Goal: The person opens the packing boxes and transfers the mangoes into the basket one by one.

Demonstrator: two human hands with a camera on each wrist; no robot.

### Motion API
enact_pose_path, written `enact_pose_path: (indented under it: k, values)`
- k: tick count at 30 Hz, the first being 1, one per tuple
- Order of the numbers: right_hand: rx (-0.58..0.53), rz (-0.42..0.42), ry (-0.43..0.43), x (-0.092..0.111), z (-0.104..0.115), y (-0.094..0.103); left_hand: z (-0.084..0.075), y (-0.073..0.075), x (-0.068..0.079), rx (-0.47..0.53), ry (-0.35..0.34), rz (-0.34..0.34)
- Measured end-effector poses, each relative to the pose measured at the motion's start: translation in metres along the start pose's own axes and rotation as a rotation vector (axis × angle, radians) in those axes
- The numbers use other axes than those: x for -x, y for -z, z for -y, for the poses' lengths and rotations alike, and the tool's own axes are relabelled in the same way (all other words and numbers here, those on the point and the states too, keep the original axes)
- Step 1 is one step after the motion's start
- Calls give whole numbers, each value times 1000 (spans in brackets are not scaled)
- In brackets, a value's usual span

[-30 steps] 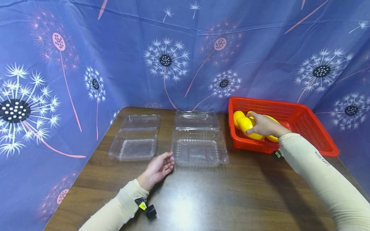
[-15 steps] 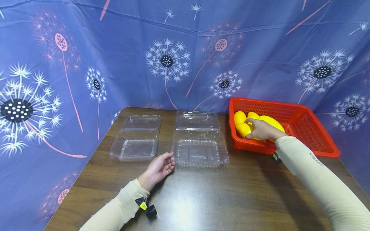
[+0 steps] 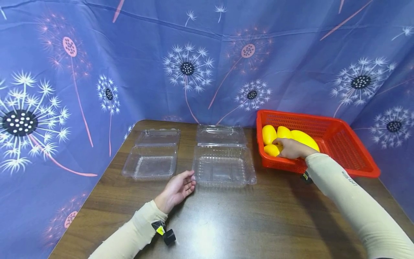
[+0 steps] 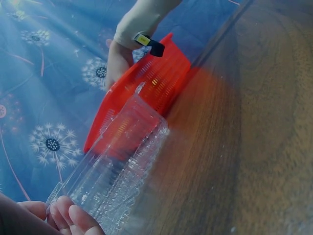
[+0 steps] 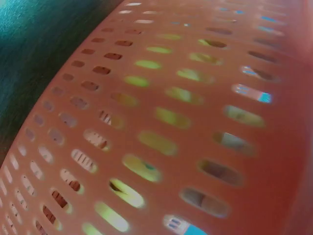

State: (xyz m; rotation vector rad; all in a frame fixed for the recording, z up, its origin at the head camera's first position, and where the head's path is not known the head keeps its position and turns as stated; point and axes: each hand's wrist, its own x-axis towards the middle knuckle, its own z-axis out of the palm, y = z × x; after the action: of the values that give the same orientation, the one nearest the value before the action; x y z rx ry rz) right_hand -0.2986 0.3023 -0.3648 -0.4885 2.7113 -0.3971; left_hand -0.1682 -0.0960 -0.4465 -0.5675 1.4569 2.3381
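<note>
My left hand (image 3: 176,190) pinches the front left corner of a clear plastic clamshell container (image 3: 223,169) between thumb and fingers. Its lid lies folded back. In the left wrist view that corner of the container (image 4: 122,166) sits between the thumb and curled fingers (image 4: 73,218). My right hand (image 3: 292,148) reaches down into a red perforated basket (image 3: 343,144), thumb and fingers around one end of a yellow fruit (image 3: 271,150) at the front left. Beside it lie several other smooth yellow fruits (image 3: 269,135), one longer (image 3: 304,139). The right wrist view shows only the basket's wall (image 5: 161,122), hiding the fingers.
Another clear clamshell (image 3: 153,162) stands with its lid back, left of the first one. All rest on a brown wooden table (image 3: 258,223). A blue dandelion-patterned cloth (image 3: 139,54) hangs behind and at both sides.
My right hand has released the upper front fruit's earlier grip, shifted right and moved lower into the basket, uncovering more yellow fruits. My left hand has stayed at the container's corner.
</note>
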Motion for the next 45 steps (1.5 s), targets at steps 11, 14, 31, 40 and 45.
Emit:
enact_pose_path:
  k: [11,14,31,40,45]
  values:
    - [31,75,-22,-5,-4,-4,-1,0,1,-9,8,8]
    - [58,67,-4,-5,-4,-1,-2,0,1,-5,6,0]
    - [116,-14,-33,-4,-9,2,-3,1,2,-2,8,1]
    - [103,9,-68,-3,-6,1,-3,1,1,7,3,9]
    - [109,3,-75,0,-6,1,-3,1,1,5,11,19]
